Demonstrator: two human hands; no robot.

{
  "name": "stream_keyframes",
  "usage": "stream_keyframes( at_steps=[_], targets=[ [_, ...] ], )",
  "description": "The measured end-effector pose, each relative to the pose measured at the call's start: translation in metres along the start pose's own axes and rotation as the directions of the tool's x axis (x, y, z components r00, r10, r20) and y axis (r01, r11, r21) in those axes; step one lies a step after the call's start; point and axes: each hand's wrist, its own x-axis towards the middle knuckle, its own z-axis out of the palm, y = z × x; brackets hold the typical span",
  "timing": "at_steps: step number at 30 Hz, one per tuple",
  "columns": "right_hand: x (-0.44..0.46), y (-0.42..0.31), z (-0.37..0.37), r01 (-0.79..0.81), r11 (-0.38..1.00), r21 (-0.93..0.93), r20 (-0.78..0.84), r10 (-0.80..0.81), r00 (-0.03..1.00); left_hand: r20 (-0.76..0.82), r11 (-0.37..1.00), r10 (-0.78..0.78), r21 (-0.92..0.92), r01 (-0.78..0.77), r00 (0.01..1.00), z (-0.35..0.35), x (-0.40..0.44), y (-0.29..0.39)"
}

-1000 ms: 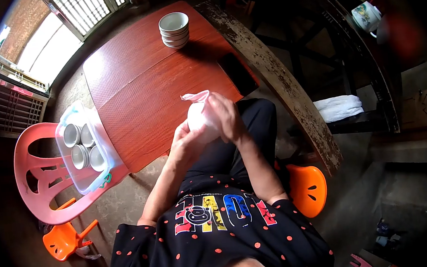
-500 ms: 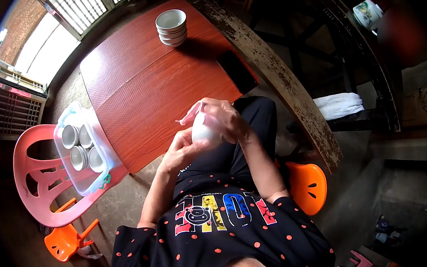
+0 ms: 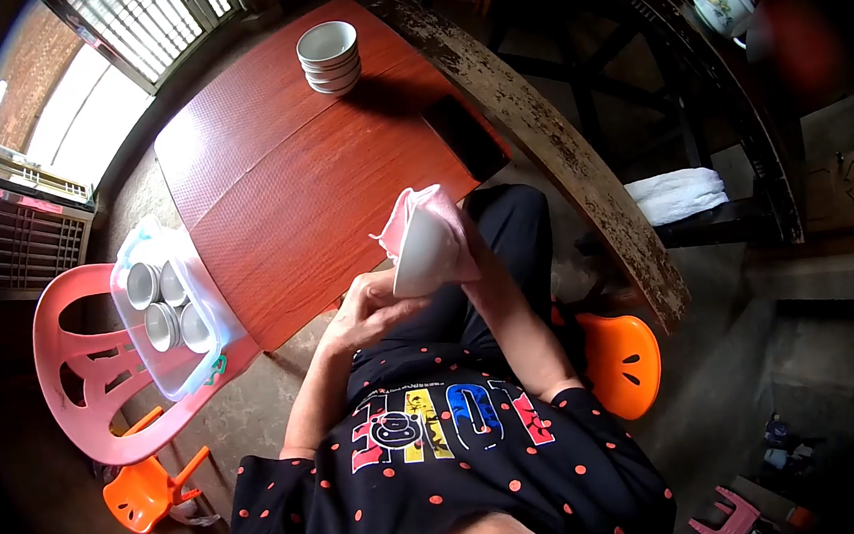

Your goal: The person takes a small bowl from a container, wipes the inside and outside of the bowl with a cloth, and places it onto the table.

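Observation:
A white bowl [image 3: 424,257] is tilted on its side over my lap, close to the near edge of the red table [image 3: 292,207]. My left hand [image 3: 372,309] grips the bowl's lower left rim. A pink cloth [image 3: 424,204] lies against the bowl's far and right sides. Behind the bowl and cloth, my right hand [image 3: 474,253] is mostly hidden, with the cloth around it. A stack of several white bowls [image 3: 328,58] stands at the table's far end.
At left, a clear plastic bin [image 3: 179,372] with stacked bowls sits on a pink chair [image 3: 69,375]. A dark flat object [image 3: 465,138] lies at the table's right edge, beside a worn wooden bench [image 3: 558,146]. Orange stools [image 3: 620,364] stand low on both sides.
The bowl has turned and now shows its side. The cloth has spread over its far and right sides, hiding the right hand's fingers. The view has shifted slightly.

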Motion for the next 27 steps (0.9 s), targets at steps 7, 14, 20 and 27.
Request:
stream_keyframes(
  at_steps=[7,14,20,27],
  targets=[
    [0.018,-0.065,0.027,0.308,0.482,-0.821,0.291,-0.111,0.95,-0.084,0.987,-0.161,-0.017,0.16,0.983,-0.013,0.006,0.013],
    [0.01,-0.01,-0.005,0.178,0.888,-0.424,0.066,-0.165,0.984,-0.155,0.985,-0.094,-0.154,0.07,0.983,0.002,0.005,0.01],
    [0.009,-0.05,0.016,0.01,0.784,-0.621,0.085,0.055,0.995,-0.23,0.978,-0.193,0.037,0.206,0.954,-0.011,0.0,-0.033],
    [0.012,0.003,-0.001,0.317,0.892,-0.322,0.033,-0.325,0.945,-0.186,0.999,-0.03,-0.035,0.024,0.982,-0.007,0.004,-0.017]
  ],
)
